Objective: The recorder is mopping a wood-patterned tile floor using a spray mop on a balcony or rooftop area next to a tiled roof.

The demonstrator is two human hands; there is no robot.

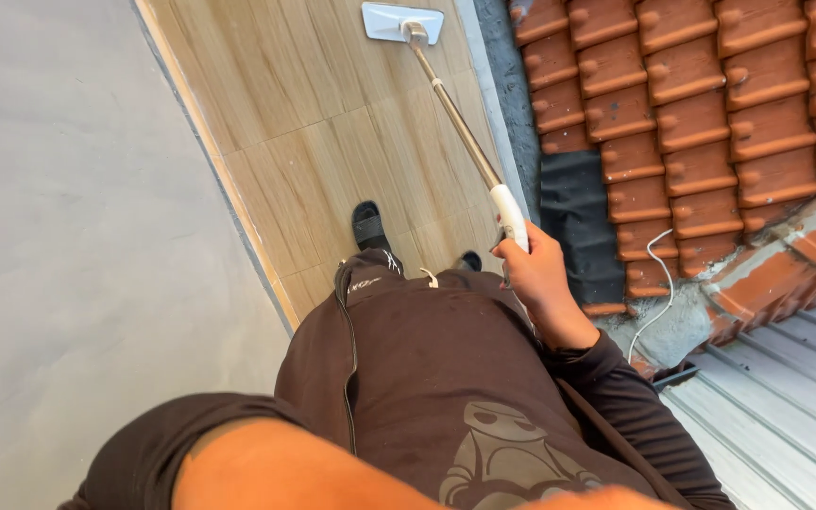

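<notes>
My right hand [535,274] is shut on the white grip of a flat mop [509,215]. Its metal pole [455,118] slants up and away to the white rectangular mop head [401,22], which lies flat on the wood-look floor tiles [314,123] at the top edge. A bare forearm [285,467] crosses the bottom of the view; its hand is cut off by the frame. My feet in dark sandals [370,227] stand on the tiles just below the mop pole.
A plain grey wall [49,189] runs along the left of the narrow tiled strip. To the right lie terracotta roof tiles [710,104], a thin white cable [658,283] and grey corrugated metal roofing [786,406].
</notes>
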